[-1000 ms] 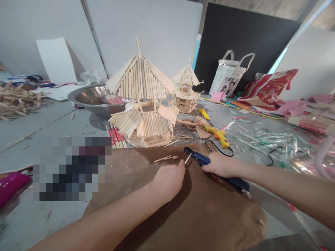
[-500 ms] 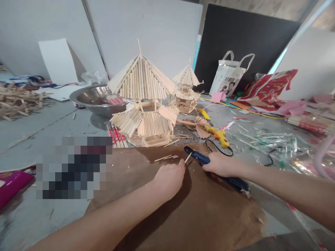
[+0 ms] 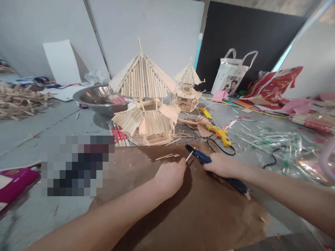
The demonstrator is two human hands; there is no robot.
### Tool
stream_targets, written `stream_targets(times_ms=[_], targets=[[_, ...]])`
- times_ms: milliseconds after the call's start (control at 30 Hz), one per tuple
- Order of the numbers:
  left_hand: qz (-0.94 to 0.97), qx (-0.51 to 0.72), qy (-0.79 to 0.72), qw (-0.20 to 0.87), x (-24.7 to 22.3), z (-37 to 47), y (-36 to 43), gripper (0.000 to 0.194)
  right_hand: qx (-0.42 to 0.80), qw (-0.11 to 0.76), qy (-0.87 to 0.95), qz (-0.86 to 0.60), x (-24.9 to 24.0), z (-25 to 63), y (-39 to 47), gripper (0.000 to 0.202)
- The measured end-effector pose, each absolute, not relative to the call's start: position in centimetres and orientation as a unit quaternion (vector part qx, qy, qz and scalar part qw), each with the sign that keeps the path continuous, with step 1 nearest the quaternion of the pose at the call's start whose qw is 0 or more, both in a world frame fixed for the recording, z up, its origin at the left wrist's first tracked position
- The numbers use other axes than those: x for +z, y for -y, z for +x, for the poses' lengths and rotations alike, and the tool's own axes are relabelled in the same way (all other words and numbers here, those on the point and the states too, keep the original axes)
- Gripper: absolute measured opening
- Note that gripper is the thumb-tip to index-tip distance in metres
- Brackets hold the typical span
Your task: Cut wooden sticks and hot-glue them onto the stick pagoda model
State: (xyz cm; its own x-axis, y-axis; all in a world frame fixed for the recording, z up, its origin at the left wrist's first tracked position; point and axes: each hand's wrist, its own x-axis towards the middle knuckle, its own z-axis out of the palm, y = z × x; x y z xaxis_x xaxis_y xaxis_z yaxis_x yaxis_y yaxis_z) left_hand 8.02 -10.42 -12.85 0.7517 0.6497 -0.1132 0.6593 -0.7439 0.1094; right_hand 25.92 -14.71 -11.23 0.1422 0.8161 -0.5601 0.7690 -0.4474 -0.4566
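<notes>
My left hand [image 3: 171, 176] is closed around a thin wooden stick [image 3: 190, 156] that pokes out past the fingertips. The stick's far end lies at the head of a dark-blue hand cutter [image 3: 199, 155]; whether the jaws touch it is unclear. My right hand [image 3: 222, 165] grips that cutter, whose handle end sticks out below the palm. Both hands are above a brown board [image 3: 183, 219]. Several short cut sticks [image 3: 167, 157] lie on it just beyond my left hand. Behind them stands a large stick-built pavilion model [image 3: 153, 122] with a two-tier roof.
A smaller pavilion model [image 3: 187, 92] and a steel bowl [image 3: 86, 101] stand behind. A yellow glue gun [image 3: 222, 135] with black cord lies on the right, near scattered plastic wrappers [image 3: 277, 139]. At the left are a magenta object [image 3: 18, 183] and a stick pile [image 3: 21, 101].
The view has shifted slightly, moving the scene a little rightward. Both hands keep their grip, and the stick's end stays by the cutter's head.
</notes>
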Motion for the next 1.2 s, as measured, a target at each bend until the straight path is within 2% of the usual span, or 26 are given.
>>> stream_targets(times_ms=[133,233,500,867,1200], targets=[[0.929,-0.016,-0.361,0.081,-12.8,7.9,10.2,0.029,0.508,0.066,0.460,-0.726,-10.7,26.7,14.7,0.012],[0.931,-0.006,-0.356,0.084,-12.6,7.9,10.2,0.031,0.531,0.076,0.447,-0.716,-10.4,27.0,14.8,0.010],[0.930,-0.006,-0.358,0.078,-12.3,8.1,10.2,0.030,0.493,0.036,0.485,-0.721,-9.9,26.3,14.9,0.010],[0.938,0.001,-0.342,0.051,-13.0,8.0,10.0,0.028,0.314,-0.026,0.590,-0.744,-9.4,24.8,15.4,0.019],[0.938,-0.007,-0.342,0.053,-12.9,8.0,10.1,0.029,0.391,0.012,0.552,-0.736,-10.1,25.9,15.3,0.017]])
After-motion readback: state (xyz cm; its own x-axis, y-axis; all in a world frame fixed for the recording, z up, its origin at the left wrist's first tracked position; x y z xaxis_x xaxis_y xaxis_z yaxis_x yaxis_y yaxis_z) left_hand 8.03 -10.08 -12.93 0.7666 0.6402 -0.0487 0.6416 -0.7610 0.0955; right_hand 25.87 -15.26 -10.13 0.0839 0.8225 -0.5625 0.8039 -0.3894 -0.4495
